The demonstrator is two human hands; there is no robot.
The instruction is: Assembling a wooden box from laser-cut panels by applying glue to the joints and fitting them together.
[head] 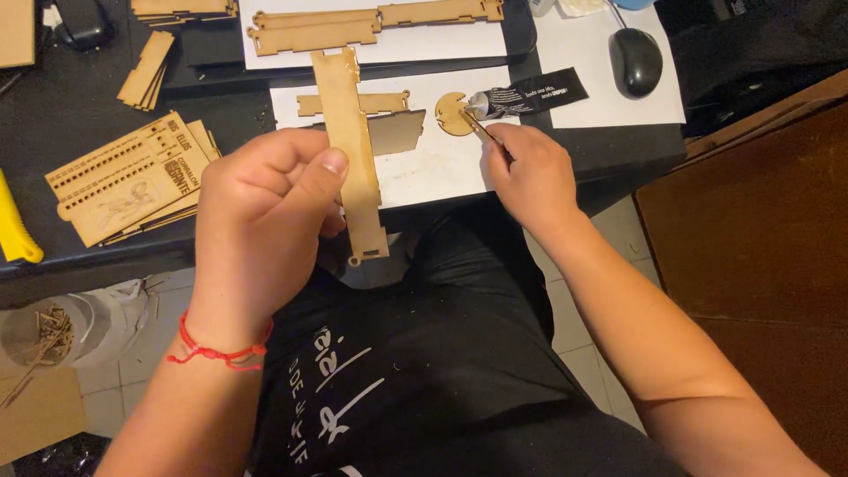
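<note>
A big black table (71, 115) fills the top of the frame, and white paper sheets (424, 168) lie on it in the upper middle. At the middle left sits a stack of flat wooden boards (124, 181) with cut slots and marks burned into them. More long wooden pieces (371, 25) rest at the top middle. The left hand (265, 221), in the middle of the frame, is closed on a long thin wooden strip (352, 150), with the thumb pressed on its front. The strip stands upright in front of the table edge and reaches up over the paper. A red string bracelet (216, 352) goes around that wrist. The right hand (530, 172), just right of the middle, is pinched shut on a thin little stick (481, 131). The tip of the stick touches a small round wooden disc (452, 115) on the paper. A black glue tube (530, 93) lies just beside the disc, with its nozzle near it. A black computer mouse (634, 60) sits at the upper right. A yellow tool (16, 231) pokes in at the far left edge.
</note>
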